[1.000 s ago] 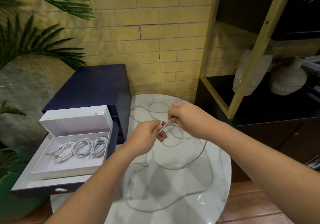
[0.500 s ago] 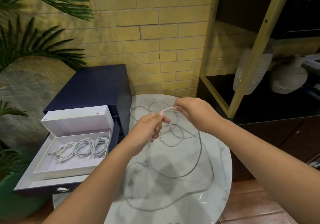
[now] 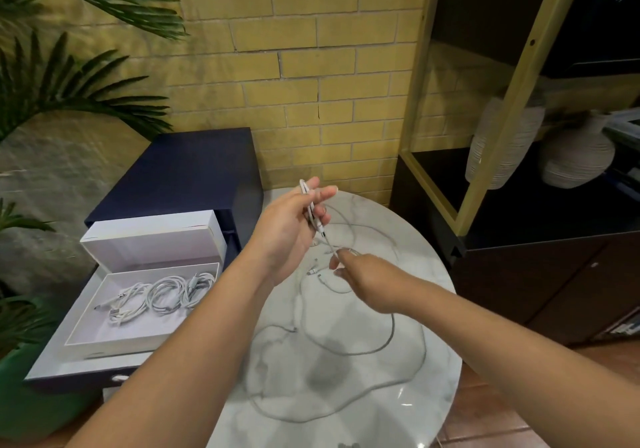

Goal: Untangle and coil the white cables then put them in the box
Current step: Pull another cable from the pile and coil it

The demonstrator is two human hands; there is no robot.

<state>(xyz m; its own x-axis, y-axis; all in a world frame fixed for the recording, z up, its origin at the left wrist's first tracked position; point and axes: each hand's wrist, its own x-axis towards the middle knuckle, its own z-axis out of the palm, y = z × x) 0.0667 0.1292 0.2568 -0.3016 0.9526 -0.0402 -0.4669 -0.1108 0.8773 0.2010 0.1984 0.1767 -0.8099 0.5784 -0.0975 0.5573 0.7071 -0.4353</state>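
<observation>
Fingers (image 3: 322, 194) of left hand (image 3: 287, 236) pinch doubled cable (image 3: 313, 213) end, axis running down-right twd right hand (image 3: 370, 284), whose grip is unclear. Rest loops on surface (image 3: 443, 361); box (image 3: 121, 335) w/ coils (image 3: 162, 295) sits to left.

Coiled cables (image 3: 162, 295) in the box (image 3: 86, 338), left of cable-strewn table (image 3: 440, 371).

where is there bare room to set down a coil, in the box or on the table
In the box, the front strip between the coiled cables and the near wall is bare. On the table, only the right rim outside the loose cables and the near edge are free. Its middle is crowded.
</observation>
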